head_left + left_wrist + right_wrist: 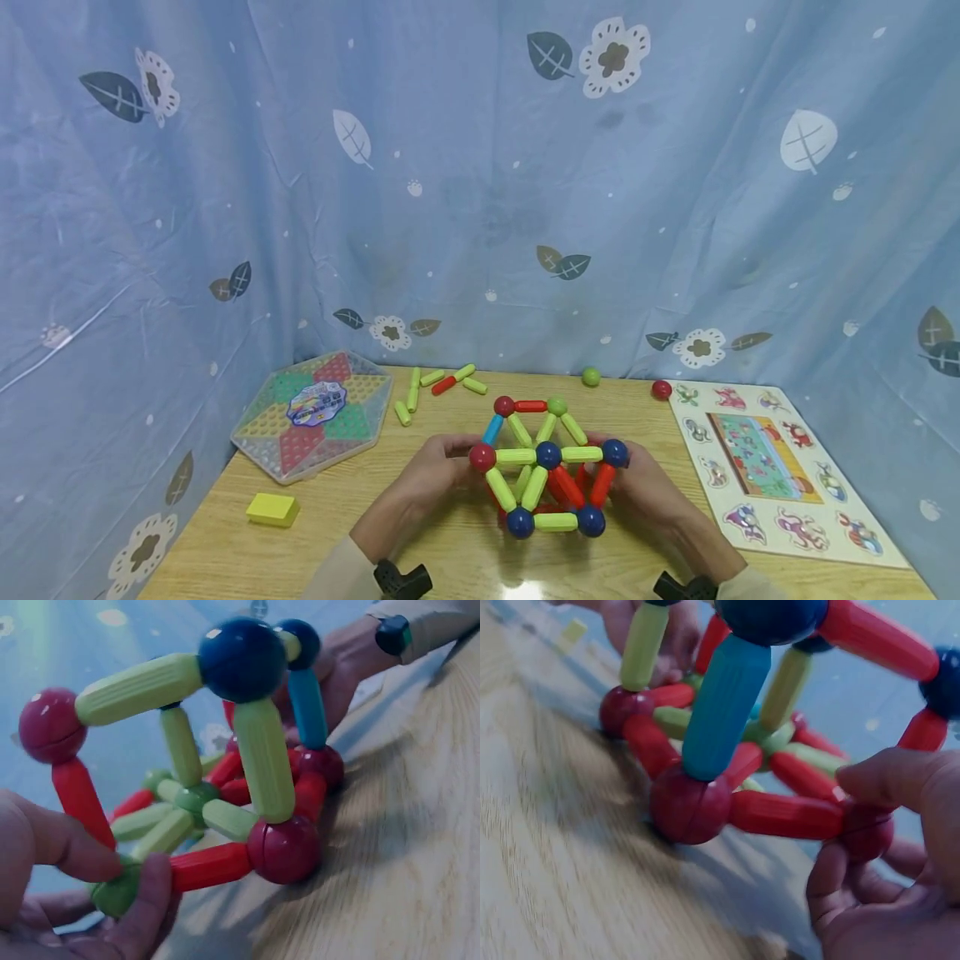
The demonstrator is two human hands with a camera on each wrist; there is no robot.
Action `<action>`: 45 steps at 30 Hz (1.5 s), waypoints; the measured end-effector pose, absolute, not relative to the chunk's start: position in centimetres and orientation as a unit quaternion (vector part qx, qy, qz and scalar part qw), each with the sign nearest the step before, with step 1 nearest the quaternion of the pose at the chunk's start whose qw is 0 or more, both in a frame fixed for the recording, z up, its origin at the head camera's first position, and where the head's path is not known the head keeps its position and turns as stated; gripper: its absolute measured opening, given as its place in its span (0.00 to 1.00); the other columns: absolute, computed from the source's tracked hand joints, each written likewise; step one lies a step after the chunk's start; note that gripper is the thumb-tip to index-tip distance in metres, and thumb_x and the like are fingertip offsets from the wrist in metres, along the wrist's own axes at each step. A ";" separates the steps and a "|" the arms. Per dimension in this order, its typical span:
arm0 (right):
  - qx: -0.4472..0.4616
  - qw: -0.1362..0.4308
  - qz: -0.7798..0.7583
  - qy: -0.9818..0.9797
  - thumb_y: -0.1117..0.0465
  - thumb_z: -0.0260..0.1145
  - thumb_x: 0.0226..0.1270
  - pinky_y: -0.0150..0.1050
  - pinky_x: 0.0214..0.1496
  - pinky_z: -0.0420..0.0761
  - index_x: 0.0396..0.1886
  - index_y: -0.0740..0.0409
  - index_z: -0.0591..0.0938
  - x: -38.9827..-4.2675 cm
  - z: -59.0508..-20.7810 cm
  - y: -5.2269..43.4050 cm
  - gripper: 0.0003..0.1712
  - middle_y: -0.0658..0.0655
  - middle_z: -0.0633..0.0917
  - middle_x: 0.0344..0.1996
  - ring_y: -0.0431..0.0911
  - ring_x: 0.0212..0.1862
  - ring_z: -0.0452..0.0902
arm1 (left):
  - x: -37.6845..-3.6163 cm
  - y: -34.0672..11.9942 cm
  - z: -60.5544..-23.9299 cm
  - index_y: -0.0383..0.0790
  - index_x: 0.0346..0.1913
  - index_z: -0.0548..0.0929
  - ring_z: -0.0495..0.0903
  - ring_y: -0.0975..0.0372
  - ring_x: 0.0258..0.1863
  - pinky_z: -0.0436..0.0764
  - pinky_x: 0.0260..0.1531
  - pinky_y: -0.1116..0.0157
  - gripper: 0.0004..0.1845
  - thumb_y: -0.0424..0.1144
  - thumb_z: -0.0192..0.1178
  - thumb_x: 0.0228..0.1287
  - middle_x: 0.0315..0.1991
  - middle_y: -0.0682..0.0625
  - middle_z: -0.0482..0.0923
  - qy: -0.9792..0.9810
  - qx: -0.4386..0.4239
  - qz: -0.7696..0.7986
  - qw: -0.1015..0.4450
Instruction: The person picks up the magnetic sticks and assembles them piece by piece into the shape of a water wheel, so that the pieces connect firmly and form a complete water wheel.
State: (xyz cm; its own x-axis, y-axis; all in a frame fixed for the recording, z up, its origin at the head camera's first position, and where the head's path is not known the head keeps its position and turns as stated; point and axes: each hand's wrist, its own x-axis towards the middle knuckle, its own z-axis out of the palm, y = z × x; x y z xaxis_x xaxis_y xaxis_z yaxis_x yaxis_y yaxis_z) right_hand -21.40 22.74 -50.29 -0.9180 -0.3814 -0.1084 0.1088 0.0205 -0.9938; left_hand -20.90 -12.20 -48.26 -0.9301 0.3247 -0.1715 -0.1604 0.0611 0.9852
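Rod-and-ball frame (546, 467) sits on worktop (450, 533), long axis left-right. Left hand (431, 475) pinches green ball (120, 889); right hand (637, 487) pinches red ball (866, 829). Far side hidden; right wrist view blurred.

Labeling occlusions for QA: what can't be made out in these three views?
- Head view: fingertips of left hand and right hand hidden behind the ball-and-rod magnetic toy frame.
- Right wrist view: wooden table blurred, grain smeared.
- Head view: label on the hexagonal clear plastic game board too small to read.
- Left wrist view: left palm cut off by the bottom edge.
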 end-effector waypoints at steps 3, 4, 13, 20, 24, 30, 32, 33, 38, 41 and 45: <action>-0.118 0.139 -0.693 0.698 0.67 0.68 0.77 0.32 0.67 0.80 0.83 0.70 0.65 -21.5 -50.5 22.9 0.39 0.57 0.86 0.64 0.42 0.64 0.81 | -21.2 -12.0 -48.1 0.28 0.75 0.76 0.84 0.61 0.49 0.86 0.54 0.63 0.25 0.32 0.54 0.81 0.61 0.41 0.82 0.694 0.056 0.699 0.164; -0.125 0.122 -0.687 0.705 0.67 0.68 0.77 0.31 0.66 0.82 0.83 0.70 0.66 -21.5 -50.5 23.0 0.39 0.58 0.86 0.65 0.41 0.63 0.82 | -21.2 -11.8 -48.0 0.28 0.75 0.77 0.83 0.62 0.49 0.85 0.53 0.64 0.24 0.34 0.52 0.83 0.60 0.42 0.82 0.696 0.056 0.699 0.156; -0.186 -0.002 -0.635 0.750 0.71 0.74 0.72 0.32 0.57 0.88 0.77 0.71 0.73 -21.6 -50.9 23.1 0.36 0.49 0.90 0.55 0.41 0.54 0.88 | -21.3 -10.4 -47.4 0.35 0.69 0.83 0.85 0.59 0.55 0.87 0.53 0.64 0.22 0.46 0.61 0.84 0.58 0.42 0.85 0.749 0.063 0.656 0.067; -0.235 -0.091 -0.584 0.772 0.76 0.74 0.69 0.27 0.56 0.86 0.69 0.71 0.80 -22.0 -51.0 23.0 0.29 0.65 0.90 0.54 0.35 0.52 0.88 | -21.9 -9.9 -47.5 0.38 0.65 0.86 0.86 0.57 0.52 0.83 0.50 0.66 0.17 0.41 0.63 0.82 0.55 0.43 0.88 0.753 0.086 0.652 0.013; -0.255 -0.093 -0.573 0.774 0.80 0.69 0.71 0.27 0.58 0.86 0.70 0.74 0.78 -22.2 -50.9 23.2 0.28 0.74 0.87 0.57 0.32 0.55 0.87 | -22.1 -9.7 -47.9 0.40 0.66 0.86 0.86 0.55 0.53 0.84 0.48 0.66 0.16 0.39 0.63 0.82 0.55 0.42 0.87 0.751 0.095 0.654 -0.005; -0.231 0.004 -0.639 0.734 0.74 0.53 0.83 0.28 0.63 0.84 0.77 0.72 0.72 -22.0 -50.0 24.1 0.27 0.52 0.86 0.65 0.34 0.61 0.84 | -22.0 -9.4 -48.1 0.41 0.69 0.85 0.84 0.55 0.55 0.85 0.48 0.67 0.18 0.39 0.62 0.83 0.59 0.42 0.84 0.750 0.108 0.652 -0.011; -0.220 0.023 -0.659 0.718 0.69 0.50 0.88 0.29 0.65 0.82 0.78 0.70 0.72 -21.9 -49.7 23.8 0.25 0.53 0.85 0.68 0.34 0.64 0.83 | -22.1 -9.3 -48.1 0.41 0.69 0.85 0.84 0.55 0.54 0.85 0.48 0.67 0.18 0.39 0.62 0.83 0.60 0.41 0.84 0.751 0.110 0.651 -0.011; -0.216 0.025 -0.661 0.719 0.66 0.50 0.90 0.29 0.66 0.82 0.78 0.70 0.72 -21.9 -49.6 23.5 0.25 0.55 0.85 0.69 0.34 0.64 0.82 | -22.1 -9.3 -48.1 0.41 0.69 0.85 0.84 0.55 0.54 0.84 0.47 0.68 0.18 0.39 0.63 0.83 0.60 0.41 0.84 0.751 0.110 0.652 -0.011; -0.181 -0.017 -0.610 0.771 0.57 0.60 0.89 0.33 0.56 0.86 0.73 0.62 0.81 -22.3 -49.3 22.2 0.22 0.67 0.89 0.59 0.41 0.54 0.85 | -22.4 -9.2 -47.9 0.38 0.69 0.85 0.84 0.56 0.49 0.83 0.42 0.69 0.19 0.38 0.62 0.83 0.59 0.39 0.85 0.752 0.111 0.650 -0.013; -0.180 -0.023 -0.604 0.776 0.57 0.61 0.88 0.34 0.55 0.86 0.72 0.61 0.81 -22.7 -49.3 22.1 0.22 0.66 0.89 0.58 0.45 0.53 0.86 | -22.9 -9.2 -48.0 0.39 0.69 0.86 0.84 0.58 0.46 0.81 0.39 0.70 0.19 0.39 0.63 0.83 0.56 0.39 0.87 0.751 0.110 0.650 -0.012; -0.191 -0.024 -0.608 0.770 0.58 0.60 0.89 0.35 0.60 0.87 0.73 0.65 0.80 -22.8 -49.4 22.3 0.23 0.65 0.89 0.62 0.43 0.57 0.87 | -23.5 -9.2 -48.4 0.39 0.67 0.88 0.82 0.60 0.41 0.80 0.38 0.69 0.18 0.39 0.64 0.81 0.49 0.39 0.88 0.752 0.110 0.650 -0.012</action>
